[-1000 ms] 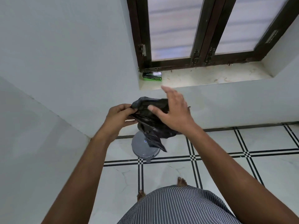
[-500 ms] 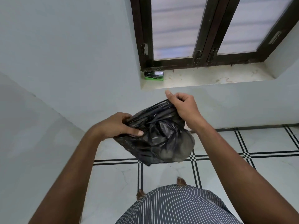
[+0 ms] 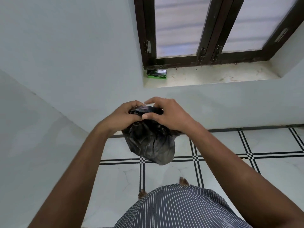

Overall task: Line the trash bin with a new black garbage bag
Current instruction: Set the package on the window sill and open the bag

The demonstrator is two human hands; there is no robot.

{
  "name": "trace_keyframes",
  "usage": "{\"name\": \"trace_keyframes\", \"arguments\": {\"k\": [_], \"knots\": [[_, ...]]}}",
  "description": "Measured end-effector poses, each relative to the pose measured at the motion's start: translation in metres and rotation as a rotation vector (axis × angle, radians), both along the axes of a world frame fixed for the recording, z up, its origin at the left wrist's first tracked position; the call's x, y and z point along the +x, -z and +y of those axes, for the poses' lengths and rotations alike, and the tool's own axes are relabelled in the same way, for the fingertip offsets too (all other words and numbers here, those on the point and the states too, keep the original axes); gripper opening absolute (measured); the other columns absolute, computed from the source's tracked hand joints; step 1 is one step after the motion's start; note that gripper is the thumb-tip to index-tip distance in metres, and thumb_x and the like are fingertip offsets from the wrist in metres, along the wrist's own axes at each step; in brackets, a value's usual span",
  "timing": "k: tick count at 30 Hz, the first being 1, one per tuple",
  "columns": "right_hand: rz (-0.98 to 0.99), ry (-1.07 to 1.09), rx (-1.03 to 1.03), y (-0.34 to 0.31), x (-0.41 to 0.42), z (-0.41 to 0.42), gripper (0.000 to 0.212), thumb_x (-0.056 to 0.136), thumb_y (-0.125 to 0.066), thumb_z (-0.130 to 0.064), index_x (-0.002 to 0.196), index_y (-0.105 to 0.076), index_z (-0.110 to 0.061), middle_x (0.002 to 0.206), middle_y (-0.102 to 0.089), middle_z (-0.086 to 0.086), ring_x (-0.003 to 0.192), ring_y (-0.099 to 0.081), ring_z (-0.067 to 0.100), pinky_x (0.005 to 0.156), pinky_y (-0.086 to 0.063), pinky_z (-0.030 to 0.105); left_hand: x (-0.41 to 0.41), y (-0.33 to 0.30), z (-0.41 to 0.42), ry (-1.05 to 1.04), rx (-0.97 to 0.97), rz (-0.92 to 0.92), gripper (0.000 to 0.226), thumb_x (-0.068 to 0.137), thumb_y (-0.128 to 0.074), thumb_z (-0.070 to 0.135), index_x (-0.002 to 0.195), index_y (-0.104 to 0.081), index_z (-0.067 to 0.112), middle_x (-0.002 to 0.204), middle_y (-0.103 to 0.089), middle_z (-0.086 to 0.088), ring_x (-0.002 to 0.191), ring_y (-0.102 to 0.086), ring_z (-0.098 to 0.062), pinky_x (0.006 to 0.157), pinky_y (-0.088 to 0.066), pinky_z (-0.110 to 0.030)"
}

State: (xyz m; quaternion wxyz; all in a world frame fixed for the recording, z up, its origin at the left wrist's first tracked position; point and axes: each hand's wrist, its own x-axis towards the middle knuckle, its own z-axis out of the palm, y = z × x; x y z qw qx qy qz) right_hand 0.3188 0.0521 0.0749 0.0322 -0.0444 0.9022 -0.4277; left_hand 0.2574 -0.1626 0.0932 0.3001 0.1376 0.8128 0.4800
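A crumpled black garbage bag (image 3: 150, 145) hangs in front of me at chest height, bunched at its top. My left hand (image 3: 125, 115) grips the bag's top edge from the left. My right hand (image 3: 166, 115) pinches the same bunched edge from the right, thumb pressed on the plastic and forefinger lifted. Both hands sit close together, almost touching. The bag's puffed body droops below them over the floor. The trash bin is hidden behind the bag and hands.
A green and black box (image 3: 156, 74) lies at the left end of the window sill (image 3: 213, 76) under a dark-framed window. White walls form a corner on the left. White floor tiles with black lines (image 3: 230, 153) spread below; my bare feet and striped clothing show at the bottom.
My two hands have come together at the bag's top, gathering its edge. The bag, spread wide between the hands half a second ago, now hangs bunched and covers the bin seen earlier.
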Motion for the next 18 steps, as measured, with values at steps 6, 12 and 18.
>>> {"name": "trace_keyframes", "arguments": {"k": [6,12,18], "knots": [[0.079,0.285,-0.297,0.017,-0.013,0.02,0.011,0.106,-0.072,-0.029,0.098,-0.079,-0.025,0.094,-0.08,-0.007,0.094,-0.076,0.015,0.087,-0.06,0.037,-0.013,0.011,-0.02,-0.13,-0.362,0.19,0.031,0.078,-0.093,0.033,0.099,-0.072,0.023,0.097,-0.075,0.001,0.087,-0.071,-0.015,0.066,-0.05,-0.027],[-0.056,0.412,0.085,0.033,-0.007,0.059,0.041,0.093,-0.075,-0.069,0.089,-0.077,-0.028,0.087,-0.076,-0.007,0.083,-0.07,0.015,0.07,-0.054,0.034,-0.021,0.015,-0.049,-0.343,-0.355,0.067,0.04,0.09,-0.083,0.037,0.075,-0.073,0.002,0.067,-0.07,-0.009,0.065,-0.071,-0.026,0.055,-0.058,-0.03],[-0.06,0.496,0.5,0.04,0.005,0.071,0.048,0.108,-0.051,-0.067,0.09,-0.072,-0.028,0.074,-0.064,-0.008,0.077,-0.064,0.025,0.055,-0.037,0.03,-0.016,0.004,-0.055,-0.48,0.389,-0.51,0.034,0.104,-0.066,0.031,0.123,-0.076,0.005,0.118,-0.08,-0.012,0.092,-0.079,-0.02,0.078,-0.065,-0.031]]}}
